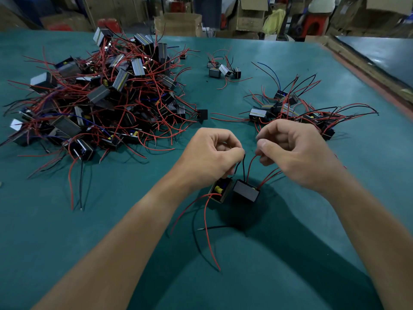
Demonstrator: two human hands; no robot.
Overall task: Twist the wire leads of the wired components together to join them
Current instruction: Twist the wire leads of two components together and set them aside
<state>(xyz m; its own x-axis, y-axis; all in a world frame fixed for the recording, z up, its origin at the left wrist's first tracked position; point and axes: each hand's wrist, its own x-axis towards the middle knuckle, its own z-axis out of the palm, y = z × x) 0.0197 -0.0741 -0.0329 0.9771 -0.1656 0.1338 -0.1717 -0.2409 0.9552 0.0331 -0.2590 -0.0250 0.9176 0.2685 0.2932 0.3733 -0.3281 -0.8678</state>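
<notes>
Two small black transformer-like components hang side by side just above the green table: the left component (220, 190) shows a yellow part, the right component (246, 190) shows a grey face. My left hand (212, 153) pinches the black leads (243, 168) rising from them. My right hand (292, 151) pinches a red lead (251, 166) from the right component between thumb and forefinger. The two hands are a little apart, fingertips facing each other. Loose red and black leads (207, 231) trail down onto the table below.
A big heap of wired components (100, 97) covers the table's left. A smaller cluster (290, 110) lies at the right, beyond my right hand, and a few components (223, 71) sit at the far middle. Cardboard boxes (178, 23) stand behind the table's far edge.
</notes>
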